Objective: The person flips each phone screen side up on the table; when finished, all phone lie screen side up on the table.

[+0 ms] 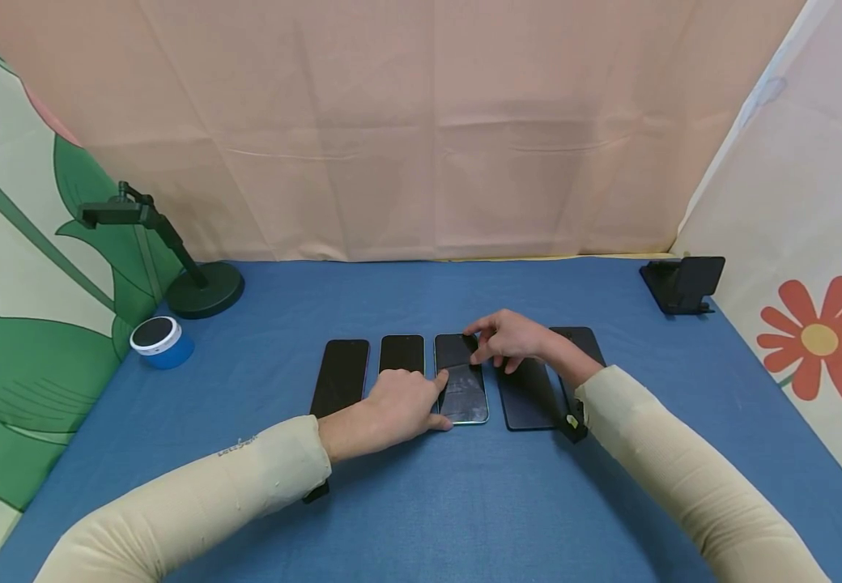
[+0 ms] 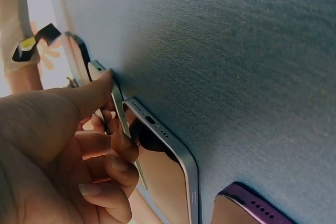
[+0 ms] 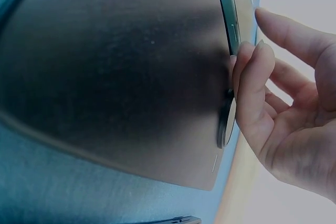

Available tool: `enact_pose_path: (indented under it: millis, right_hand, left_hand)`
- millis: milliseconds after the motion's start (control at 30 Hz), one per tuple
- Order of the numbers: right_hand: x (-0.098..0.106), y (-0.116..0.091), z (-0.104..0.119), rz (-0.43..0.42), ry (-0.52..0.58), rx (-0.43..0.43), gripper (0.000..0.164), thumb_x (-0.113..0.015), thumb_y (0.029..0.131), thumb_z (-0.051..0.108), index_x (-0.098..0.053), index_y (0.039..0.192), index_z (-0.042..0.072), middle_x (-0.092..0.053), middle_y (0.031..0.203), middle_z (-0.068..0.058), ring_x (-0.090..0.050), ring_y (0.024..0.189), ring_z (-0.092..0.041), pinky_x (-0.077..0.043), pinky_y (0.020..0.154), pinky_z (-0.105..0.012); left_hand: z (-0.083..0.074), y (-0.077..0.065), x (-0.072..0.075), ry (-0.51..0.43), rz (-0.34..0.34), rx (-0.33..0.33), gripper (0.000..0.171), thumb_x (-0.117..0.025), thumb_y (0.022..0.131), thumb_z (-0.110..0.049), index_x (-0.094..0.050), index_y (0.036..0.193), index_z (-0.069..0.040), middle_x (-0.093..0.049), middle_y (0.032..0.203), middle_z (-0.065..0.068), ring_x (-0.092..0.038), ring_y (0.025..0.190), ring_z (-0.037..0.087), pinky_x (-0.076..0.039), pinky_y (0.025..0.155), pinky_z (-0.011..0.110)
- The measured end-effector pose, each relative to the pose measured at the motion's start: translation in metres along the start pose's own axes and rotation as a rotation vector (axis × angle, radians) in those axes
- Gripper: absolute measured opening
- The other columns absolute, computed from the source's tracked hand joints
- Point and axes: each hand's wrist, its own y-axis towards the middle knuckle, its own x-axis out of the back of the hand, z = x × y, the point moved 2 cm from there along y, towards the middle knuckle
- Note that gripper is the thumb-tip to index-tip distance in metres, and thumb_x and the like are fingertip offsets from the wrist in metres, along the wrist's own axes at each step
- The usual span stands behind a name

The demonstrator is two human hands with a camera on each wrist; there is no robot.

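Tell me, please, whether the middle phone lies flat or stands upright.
Flat: the head view shows the middle phone face-up on the blue cloth.

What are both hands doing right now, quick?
Left hand: holding the middle phone near its bottom corner.
Right hand: holding that phone near its top corner.

second phone from the left (image 1: 402,352), its lower end behind the left hand (image 1: 401,405), top of the dark tablet (image 1: 528,403) behind the right hand (image 1: 512,337), sleeve lettering (image 1: 236,446) too small to read, near edge of the tabletop (image 1: 428,518) cut off
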Motion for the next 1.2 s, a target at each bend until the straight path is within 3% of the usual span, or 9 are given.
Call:
enact_pose_path:
  millis: [533,767,833,933,1033,1133,1200]
  right_hand:
    - [0.002,-0.003,0.000,0.023,-0.034,0.005,0.060,-0.074,0.091,0.022,-0.052,0.146,0.012,-0.064,0.090,-0.004,-0.059,0.067,-0.019,-0.055,0.055,-0.033]
    - [0.012,-0.012,-0.010,0.028,0.006,0.056,0.068,-0.068,0.096,0.028,-0.039,0.155,0.015,-0.060,0.115,-0.010,-0.059,0.076,-0.024,-0.056,0.060,-0.036]
    - [0.020,-0.017,-0.016,0.005,0.014,0.049,0.070,-0.068,0.096,0.029,-0.036,0.157,0.018,-0.056,0.124,-0.012,-0.059,0.079,-0.025,-0.056,0.060,-0.037]
    - [0.034,-0.026,-0.026,-0.020,0.010,0.022,0.071,-0.067,0.096,0.029,-0.033,0.158,0.018,-0.051,0.134,-0.014,-0.059,0.081,-0.026,-0.055,0.060,-0.038]
    - [0.045,-0.035,-0.037,-0.026,-0.001,-0.013,0.072,-0.067,0.097,0.029,-0.031,0.159,0.018,-0.047,0.138,-0.016,-0.057,0.080,-0.027,-0.053,0.058,-0.039]
    - [0.051,-0.042,-0.047,-0.023,-0.015,-0.042,0.073,-0.067,0.097,0.028,-0.031,0.159,0.016,-0.047,0.138,-0.017,-0.055,0.078,-0.026,-0.052,0.058,-0.038]
    - [0.053,-0.045,-0.052,-0.023,-0.022,-0.060,0.073,-0.067,0.096,0.028,-0.031,0.158,0.015,-0.047,0.138,-0.017,-0.055,0.080,-0.026,-0.052,0.058,-0.037]
  left_hand:
    - [-0.002,0.001,0.003,-0.010,0.038,0.000,0.080,-0.064,0.085,-0.068,-0.050,0.150,-0.022,-0.054,0.058,0.001,-0.045,0.048,0.013,-0.035,0.041,0.029]
    - [-0.009,0.008,0.013,-0.067,0.074,-0.003,0.083,-0.065,0.086,-0.067,-0.046,0.152,-0.020,-0.055,0.055,0.001,-0.045,0.047,0.014,-0.033,0.040,0.028]
    - [-0.013,0.012,0.017,-0.123,0.078,-0.016,0.083,-0.064,0.088,-0.065,-0.043,0.154,-0.019,-0.063,0.065,0.001,-0.053,0.055,0.014,-0.036,0.042,0.027]
    - [-0.019,0.018,0.020,-0.207,0.075,-0.039,0.083,-0.064,0.090,-0.063,-0.039,0.156,-0.019,-0.074,0.099,0.003,-0.066,0.083,0.017,-0.046,0.049,0.029]
    - [-0.024,0.025,0.022,-0.229,0.064,-0.063,0.083,-0.062,0.092,-0.061,-0.035,0.158,-0.019,-0.064,0.135,0.006,-0.063,0.115,0.022,-0.057,0.070,0.036]
    - [-0.032,0.031,0.020,-0.227,0.060,-0.094,0.082,-0.062,0.093,-0.060,-0.033,0.158,-0.020,-0.055,0.146,0.008,-0.057,0.127,0.025,-0.056,0.089,0.041]
    - [-0.038,0.034,0.018,-0.224,0.057,-0.107,0.081,-0.061,0.092,-0.062,-0.034,0.158,-0.021,-0.054,0.147,0.009,-0.055,0.129,0.026,-0.054,0.095,0.043]
